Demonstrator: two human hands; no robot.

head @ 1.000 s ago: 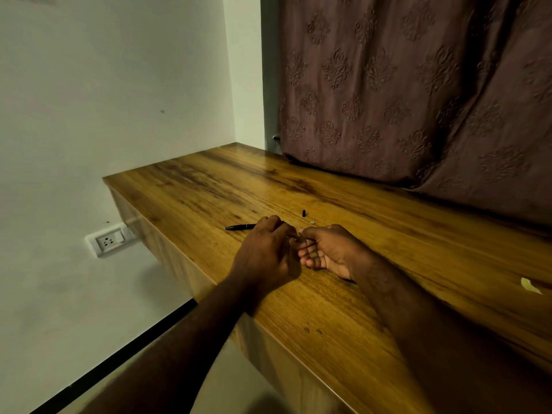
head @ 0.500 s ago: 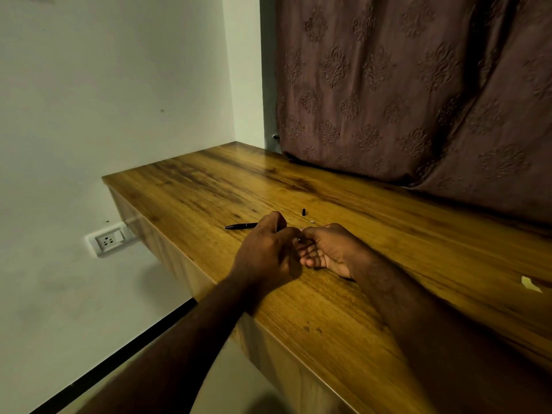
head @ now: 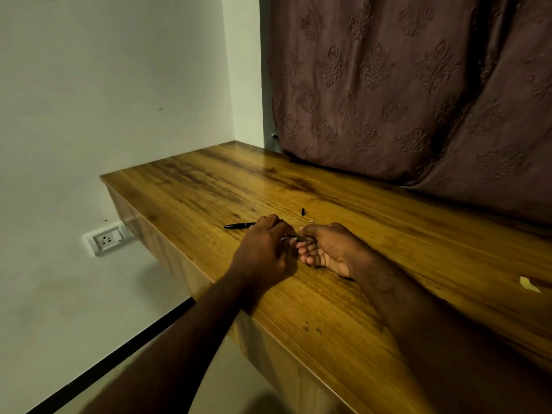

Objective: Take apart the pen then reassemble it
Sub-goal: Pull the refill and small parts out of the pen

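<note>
A: On the table (head: 388, 264), near its front edge, left hand (head: 263, 249) and right hand (head: 328, 249) meet, the fingers of each curled, pinching a thin pen part (head: 288, 236) between them.
B: Pen body?
A: Black barrel (head: 239, 225) lies just behind the left hand. Small black tip (head: 303, 211) sits farther back, apart.

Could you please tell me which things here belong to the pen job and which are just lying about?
Job: black pen barrel on the table; small black piece; tiny pale piece; thin pen part pinched between left hand and right hand.
Lying about: paper scrap; wall socket; curtain.
</note>
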